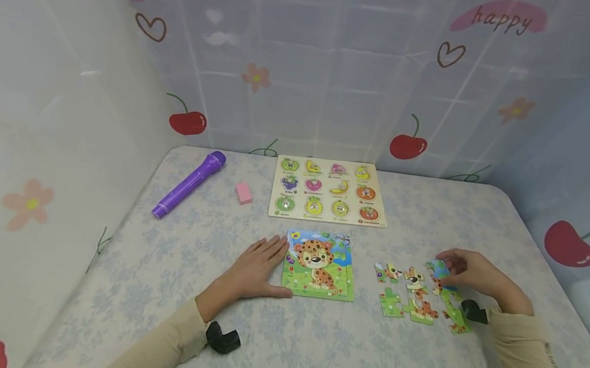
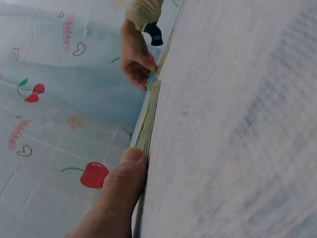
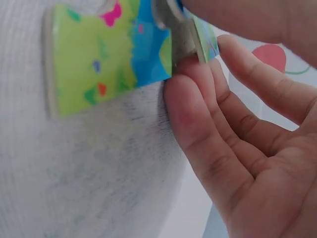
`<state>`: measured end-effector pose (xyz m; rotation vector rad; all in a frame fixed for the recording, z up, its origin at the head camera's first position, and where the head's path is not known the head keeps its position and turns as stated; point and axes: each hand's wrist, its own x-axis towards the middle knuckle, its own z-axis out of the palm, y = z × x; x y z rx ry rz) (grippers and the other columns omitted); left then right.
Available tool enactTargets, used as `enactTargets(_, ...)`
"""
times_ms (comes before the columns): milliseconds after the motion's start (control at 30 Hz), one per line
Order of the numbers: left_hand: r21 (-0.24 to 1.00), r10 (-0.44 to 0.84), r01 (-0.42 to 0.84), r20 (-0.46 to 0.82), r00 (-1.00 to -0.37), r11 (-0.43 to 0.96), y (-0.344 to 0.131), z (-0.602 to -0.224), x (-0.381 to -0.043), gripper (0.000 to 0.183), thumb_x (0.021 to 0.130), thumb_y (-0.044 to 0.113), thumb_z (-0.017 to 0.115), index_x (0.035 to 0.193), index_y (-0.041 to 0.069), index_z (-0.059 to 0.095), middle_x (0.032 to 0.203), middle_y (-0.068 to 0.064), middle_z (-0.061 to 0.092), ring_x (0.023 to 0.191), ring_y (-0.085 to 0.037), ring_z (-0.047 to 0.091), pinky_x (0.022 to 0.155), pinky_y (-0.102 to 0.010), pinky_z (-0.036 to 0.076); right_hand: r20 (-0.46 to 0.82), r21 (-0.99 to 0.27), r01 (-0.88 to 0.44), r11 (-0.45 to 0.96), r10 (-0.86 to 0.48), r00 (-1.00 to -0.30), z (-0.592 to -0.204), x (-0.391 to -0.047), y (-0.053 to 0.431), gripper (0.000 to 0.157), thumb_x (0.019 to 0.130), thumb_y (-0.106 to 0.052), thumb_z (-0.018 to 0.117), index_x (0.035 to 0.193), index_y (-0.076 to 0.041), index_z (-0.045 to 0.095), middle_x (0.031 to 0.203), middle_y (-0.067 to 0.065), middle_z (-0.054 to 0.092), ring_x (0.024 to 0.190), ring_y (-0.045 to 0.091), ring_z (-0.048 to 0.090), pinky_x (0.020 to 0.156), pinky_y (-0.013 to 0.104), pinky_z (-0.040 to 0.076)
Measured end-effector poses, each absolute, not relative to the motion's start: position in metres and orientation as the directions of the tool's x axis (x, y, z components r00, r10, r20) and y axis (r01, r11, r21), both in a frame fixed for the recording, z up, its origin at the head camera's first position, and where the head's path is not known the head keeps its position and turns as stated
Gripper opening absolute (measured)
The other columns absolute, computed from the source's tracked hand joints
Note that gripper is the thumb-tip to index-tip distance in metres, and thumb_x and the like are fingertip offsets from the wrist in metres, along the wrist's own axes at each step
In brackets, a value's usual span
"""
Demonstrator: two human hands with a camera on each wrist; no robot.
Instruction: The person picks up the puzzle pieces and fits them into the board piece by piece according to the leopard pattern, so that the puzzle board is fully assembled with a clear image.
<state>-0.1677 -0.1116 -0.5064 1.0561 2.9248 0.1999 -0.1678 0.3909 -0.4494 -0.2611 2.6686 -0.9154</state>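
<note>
A leopard picture puzzle board [image 1: 319, 269] lies flat on the table in front of me. My left hand [image 1: 253, 268] rests at its left side, fingers extended along the edge and thumb at the lower left corner; in the left wrist view the thumb [image 2: 121, 186] touches the board's edge. To the right, my right hand [image 1: 472, 273] pinches a blue-topped jigsaw piece [image 1: 439, 269] at the far right of the loose pieces. The right wrist view shows that piece [image 3: 203, 42] tilted up between thumb and fingers, beside a green and blue piece [image 3: 94, 64] lying on the cloth.
Several loose leopard pieces [image 1: 392, 304] lie between the board and my right hand. Behind the board is a wooden fruit peg puzzle [image 1: 327, 198]. A pink eraser-like block [image 1: 244, 193] and a purple toy microphone [image 1: 189, 184] lie at the back left. Printed curtains [image 1: 325, 65] surround the table.
</note>
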Motion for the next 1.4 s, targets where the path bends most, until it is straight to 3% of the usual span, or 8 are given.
enactTargets(433,0.134,0.639,0.635,0.022,-0.769,0.761,-0.113,-0.505,-0.169,0.11,0.079,0.083,0.046,0.157,0.011,0.016,0.165,-0.004,0.015,0.152,-0.022,0.016,0.124,-0.043,0.019,-0.262,-0.648,-0.038,0.761,-0.269,-0.927,-0.448,-0.169,0.395,0.055,0.082,-0.008,0.074,0.129,0.013,0.053,0.109,0.019,0.063,0.084,0.0,0.058,0.07,0.021,0.054)
enactTargets(733,0.147,0.634,0.63,0.018,-0.773,0.763,-0.113,-0.502,-0.17,0.11,0.079,0.082,0.048,0.157,0.011,0.016,0.165,-0.004,0.015,0.152,-0.022,0.016,0.124,-0.043,0.018,-0.279,-0.604,-0.033,0.796,-0.25,-0.927,-0.447,-0.172,0.388,0.061,0.079,-0.021,0.08,0.127,0.009,0.056,0.111,0.018,0.062,0.084,0.004,0.058,0.069,0.023,0.053)
enactTargets(933,0.143,0.638,0.634,0.016,-0.77,0.76,-0.112,-0.505,-0.169,0.11,0.079,0.083,0.046,0.157,0.011,0.016,0.165,-0.004,0.015,0.152,-0.022,0.016,0.124,-0.043,0.018,-0.288,-0.56,-0.039,0.827,-0.239,-0.927,-0.445,-0.165,0.379,0.068,0.074,-0.031,0.085,0.125,0.006,0.058,0.11,0.015,0.06,0.089,0.014,0.056,0.068,0.025,0.052)
enactTargets(1233,0.175,0.636,0.63,0.025,-0.771,0.757,-0.112,-0.504,-0.168,0.11,0.078,0.081,0.05,0.156,0.01,0.019,0.164,-0.005,0.017,0.152,-0.023,0.018,0.123,-0.044,0.019,-0.288,-0.497,-0.056,0.866,-0.225,-0.931,-0.441,-0.162,0.373,0.054,0.074,-0.027,0.085,0.113,0.004,0.064,0.102,0.013,0.064,0.09,0.023,0.06,0.071,0.034,0.053)
enactTargets(1400,0.184,0.639,0.631,0.021,-0.769,0.753,-0.111,-0.503,-0.168,0.11,0.078,0.081,0.05,0.156,0.009,0.019,0.164,-0.006,0.018,0.152,-0.024,0.018,0.123,-0.044,0.019,-0.285,-0.501,-0.055,0.864,-0.225,-0.932,-0.443,-0.162,0.372,0.048,0.075,-0.026,0.084,0.11,0.002,0.066,0.1,0.012,0.065,0.089,0.02,0.061,0.069,0.032,0.053)
